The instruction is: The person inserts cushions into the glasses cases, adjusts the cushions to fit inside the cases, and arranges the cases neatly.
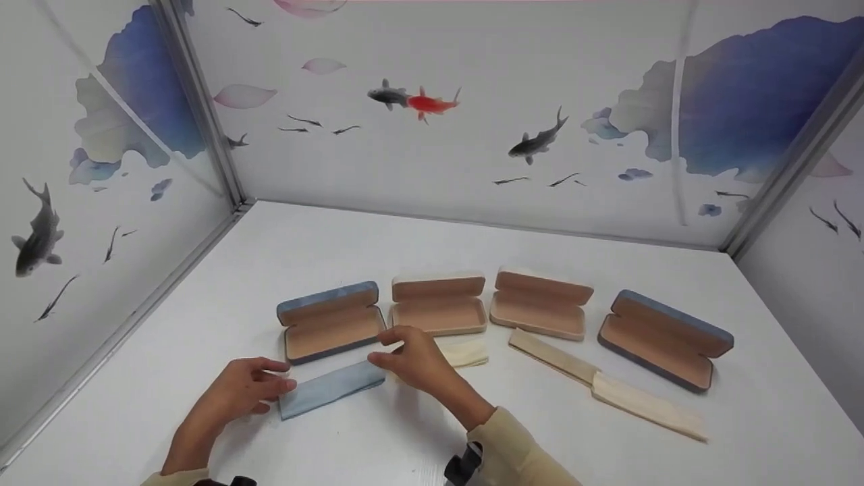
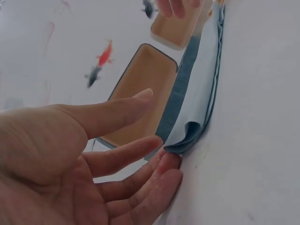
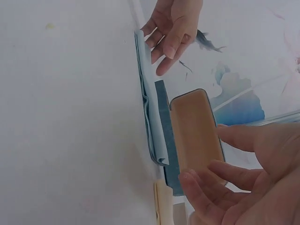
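A folded light-blue cloth [image 1: 332, 391] lies on the white table in front of an open blue glasses case [image 1: 335, 332] with a tan lining. My left hand [image 1: 237, 390] is at the cloth's left end, thumb and fingers spread; in the left wrist view its lower fingertips [image 2: 169, 161] are at the cloth's edge, and contact is hard to tell. At the other end, my right hand [image 1: 418, 361] hovers by the case's right corner with fingers loosely bent and thumb apart. Nothing is between its fingers in the right wrist view.
Two cream glasses cases [image 1: 439, 316] [image 1: 538, 314] and another blue case [image 1: 658, 347] stand open in a row to the right. A cream cloth [image 1: 466, 354] is partly behind my right hand. A beige cloth [image 1: 553, 356] and a pale cloth [image 1: 648, 406] lie end to end.
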`<state>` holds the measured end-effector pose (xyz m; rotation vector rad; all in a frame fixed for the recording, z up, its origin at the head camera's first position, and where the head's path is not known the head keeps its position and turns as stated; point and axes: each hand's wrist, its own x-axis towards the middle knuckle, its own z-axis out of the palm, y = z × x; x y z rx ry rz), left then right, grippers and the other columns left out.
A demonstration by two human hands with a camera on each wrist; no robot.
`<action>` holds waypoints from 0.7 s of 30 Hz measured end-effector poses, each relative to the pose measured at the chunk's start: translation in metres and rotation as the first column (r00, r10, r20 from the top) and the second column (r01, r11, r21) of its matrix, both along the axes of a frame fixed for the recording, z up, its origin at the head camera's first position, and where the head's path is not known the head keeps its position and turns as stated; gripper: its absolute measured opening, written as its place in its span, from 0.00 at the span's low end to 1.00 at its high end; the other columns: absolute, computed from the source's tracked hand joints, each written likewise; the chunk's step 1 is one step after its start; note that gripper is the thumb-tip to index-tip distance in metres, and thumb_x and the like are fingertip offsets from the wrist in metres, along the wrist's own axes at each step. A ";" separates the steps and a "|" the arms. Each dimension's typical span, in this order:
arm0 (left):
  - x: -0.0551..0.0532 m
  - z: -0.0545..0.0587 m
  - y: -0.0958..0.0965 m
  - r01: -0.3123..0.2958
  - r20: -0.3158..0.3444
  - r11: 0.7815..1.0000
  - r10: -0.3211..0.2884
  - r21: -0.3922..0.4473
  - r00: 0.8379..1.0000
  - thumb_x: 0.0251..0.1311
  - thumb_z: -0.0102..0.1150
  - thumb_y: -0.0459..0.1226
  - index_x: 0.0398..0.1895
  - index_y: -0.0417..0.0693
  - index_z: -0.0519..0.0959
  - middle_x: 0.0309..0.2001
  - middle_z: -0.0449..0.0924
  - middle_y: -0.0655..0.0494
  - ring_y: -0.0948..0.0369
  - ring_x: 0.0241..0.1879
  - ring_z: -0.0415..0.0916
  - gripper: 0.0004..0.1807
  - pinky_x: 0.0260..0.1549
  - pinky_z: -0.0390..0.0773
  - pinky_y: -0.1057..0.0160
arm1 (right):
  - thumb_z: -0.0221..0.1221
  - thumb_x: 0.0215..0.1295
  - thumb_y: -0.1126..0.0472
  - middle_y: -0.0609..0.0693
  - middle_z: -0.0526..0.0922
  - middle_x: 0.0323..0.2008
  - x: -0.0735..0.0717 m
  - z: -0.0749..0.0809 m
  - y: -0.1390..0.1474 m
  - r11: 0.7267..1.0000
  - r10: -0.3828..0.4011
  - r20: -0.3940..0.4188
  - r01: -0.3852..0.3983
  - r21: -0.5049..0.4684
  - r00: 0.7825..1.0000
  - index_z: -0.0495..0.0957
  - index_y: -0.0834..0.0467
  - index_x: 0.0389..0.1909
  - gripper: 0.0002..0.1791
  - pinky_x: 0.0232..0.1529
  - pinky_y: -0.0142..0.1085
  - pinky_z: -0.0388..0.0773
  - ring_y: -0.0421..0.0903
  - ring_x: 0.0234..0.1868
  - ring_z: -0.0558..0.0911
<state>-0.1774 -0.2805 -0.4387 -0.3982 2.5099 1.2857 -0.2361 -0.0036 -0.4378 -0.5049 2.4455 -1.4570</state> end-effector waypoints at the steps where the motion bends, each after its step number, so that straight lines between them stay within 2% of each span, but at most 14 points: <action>1: 0.001 0.000 0.000 0.001 0.000 1.000 -0.001 0.004 1.000 0.60 0.70 0.41 0.62 0.36 0.75 0.50 0.83 0.41 0.57 0.42 0.83 0.30 0.46 0.86 0.52 | 0.67 0.65 0.57 0.59 0.82 0.55 0.000 -0.002 -0.001 1.000 0.003 0.012 -0.003 0.010 1.000 0.80 0.63 0.56 0.21 0.46 0.40 0.85 0.50 0.50 0.84; 6: 0.003 -0.004 0.000 0.016 -0.028 1.000 -0.015 0.002 0.999 0.59 0.69 0.35 0.60 0.37 0.77 0.46 0.84 0.45 0.59 0.40 0.82 0.25 0.44 0.86 0.54 | 0.68 0.63 0.59 0.59 0.82 0.54 -0.001 -0.009 -0.007 0.999 0.017 0.041 -0.019 0.031 0.999 0.80 0.64 0.55 0.21 0.48 0.41 0.84 0.49 0.51 0.83; 11: 0.006 -0.009 0.000 0.043 -0.061 0.998 -0.046 -0.047 0.997 0.58 0.68 0.31 0.57 0.37 0.79 0.41 0.85 0.50 0.61 0.35 0.81 0.22 0.38 0.87 0.59 | 0.70 0.60 0.60 0.57 0.83 0.51 0.001 -0.014 -0.011 0.997 0.010 0.030 -0.012 0.082 1.000 0.81 0.65 0.54 0.22 0.53 0.44 0.81 0.48 0.50 0.81; 15: 0.006 -0.010 0.000 0.059 -0.079 0.995 -0.065 -0.082 0.995 0.59 0.67 0.30 0.55 0.37 0.80 0.39 0.85 0.51 0.61 0.32 0.78 0.20 0.34 0.84 0.63 | 0.71 0.59 0.61 0.57 0.84 0.51 0.000 -0.015 -0.014 0.994 -0.004 0.027 0.001 0.107 1.000 0.80 0.64 0.54 0.23 0.57 0.47 0.79 0.49 0.52 0.81; 21: 0.003 -0.007 0.002 0.059 -0.066 0.992 -0.067 -0.112 0.996 0.59 0.66 0.30 0.55 0.38 0.81 0.37 0.83 0.51 0.60 0.31 0.76 0.19 0.33 0.82 0.65 | 0.71 0.59 0.63 0.54 0.84 0.46 -0.001 -0.013 -0.017 0.994 -0.019 0.050 0.014 0.111 0.999 0.80 0.64 0.55 0.23 0.49 0.42 0.82 0.45 0.45 0.79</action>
